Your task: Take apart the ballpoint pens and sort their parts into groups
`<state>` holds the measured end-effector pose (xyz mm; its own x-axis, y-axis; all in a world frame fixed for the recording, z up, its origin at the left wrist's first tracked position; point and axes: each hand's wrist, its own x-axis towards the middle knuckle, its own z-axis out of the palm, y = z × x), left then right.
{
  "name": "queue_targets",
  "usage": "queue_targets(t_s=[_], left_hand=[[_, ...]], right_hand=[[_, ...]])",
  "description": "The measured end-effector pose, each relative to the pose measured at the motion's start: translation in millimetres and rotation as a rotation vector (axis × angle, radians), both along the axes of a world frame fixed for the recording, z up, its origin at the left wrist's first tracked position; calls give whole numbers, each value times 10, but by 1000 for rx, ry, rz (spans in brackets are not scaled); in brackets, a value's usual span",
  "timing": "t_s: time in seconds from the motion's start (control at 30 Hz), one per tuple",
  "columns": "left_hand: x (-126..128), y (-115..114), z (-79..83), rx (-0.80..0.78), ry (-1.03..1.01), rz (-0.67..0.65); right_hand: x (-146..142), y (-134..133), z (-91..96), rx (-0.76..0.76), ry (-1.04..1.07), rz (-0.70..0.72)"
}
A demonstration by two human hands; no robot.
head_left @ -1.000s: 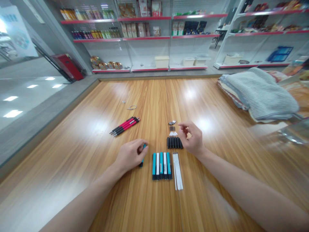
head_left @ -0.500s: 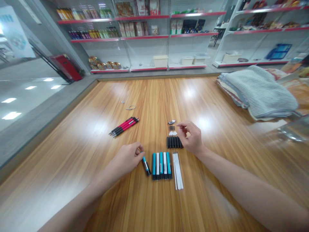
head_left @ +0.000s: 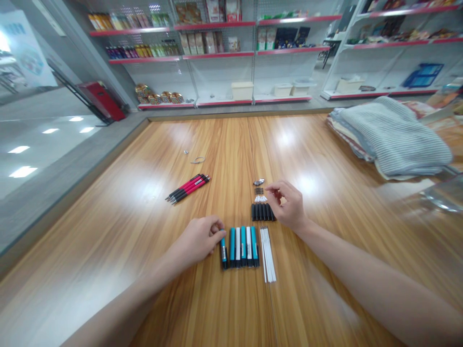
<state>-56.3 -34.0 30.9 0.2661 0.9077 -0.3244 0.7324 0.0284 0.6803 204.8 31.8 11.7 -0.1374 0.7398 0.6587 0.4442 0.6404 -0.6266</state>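
Left hand [head_left: 197, 238] closed on the top end of a lone teal pen [head_left: 224, 254], the pen now lying straight and just beside a row of teal and white pens [head_left: 243, 246]. Half a second earlier, that same pen slanted and clear of the row. Right hand [head_left: 287, 207] well apart from the left, fingers curled just beside a cluster of small white pen tips [head_left: 260, 198]; anything pinched there impossible to make out. Beneath those fingers, a row of black pen barrels [head_left: 263, 212]. Farther up, tiny dark parts [head_left: 258, 191] and metal pieces [head_left: 258, 182], too small to identify. Beside the teal row, a bundle of thin white refills [head_left: 268, 254]. To the left, red-and-black pens [head_left: 188, 189] on the wooden surface [head_left: 108, 217], and past them a small wire loop [head_left: 197, 159]. Printing on the pen barrels too small to read. Labels on the packaged goods along the red-edged shelves [head_left: 217, 58] blurred, no brand legible. At right, a folded striped blanket [head_left: 394, 140], its far side partly cut off by other items.
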Motion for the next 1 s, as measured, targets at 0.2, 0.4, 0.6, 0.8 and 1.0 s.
queue_targets(t_s=[0.2,0.4,0.6,0.8,1.0], left_hand=[[53,11,-31,132,13,-4],[55,11,-92,170,-14,1],[64,26,-148,163,-124,40],[20,161,-282,198,-338,200],[-110,394,-281,665,-3,424]], right_hand=[[-2,-3,-2,1,1,4],[-6,2,-1,4,4,8],[29,53,-23,14,27,-40],[287,388,-193,-74,207,-322],[478,658,-287,-239,549,-465]])
